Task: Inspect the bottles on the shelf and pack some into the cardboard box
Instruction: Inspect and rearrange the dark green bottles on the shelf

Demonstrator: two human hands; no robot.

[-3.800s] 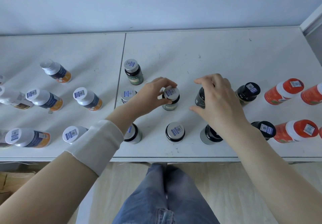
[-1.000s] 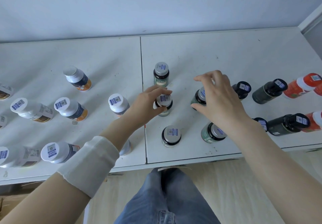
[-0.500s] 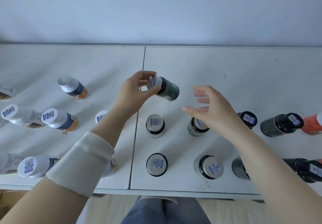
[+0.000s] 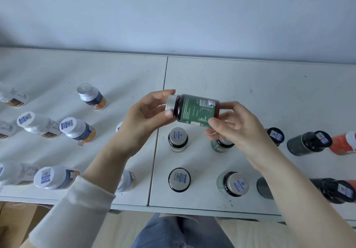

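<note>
The white shelf [image 4: 250,85] spans the view, split by a seam into 2 panels. A sliver of the cardboard box [image 4: 13,220] shows at the near left, below the shelf's edge. Both hands are raised over the middle of the shelf and hold 1 bottle between them, clear of the surface. The left hand [image 4: 144,114], with a white sleeve [image 4: 77,209] on its forearm, curls fingers and thumb round the cap end. The right hand [image 4: 238,130] pinches the base end between thumb and fingertips. The green-labelled bottle [image 4: 196,111] lies on its side, silver cap [image 4: 170,103] to the left, label facing the camera. On the right panel, nearer than it, stand silver-capped dark bottles [image 4: 177,138] with blue stickers on top; 1 is partly hidden by the right hand. Further right are black-capped bottles [image 4: 308,142] and an orange bottle [image 4: 342,141] at the edge. White-capped bottles [image 4: 77,130] stand on the left panel.
</note>
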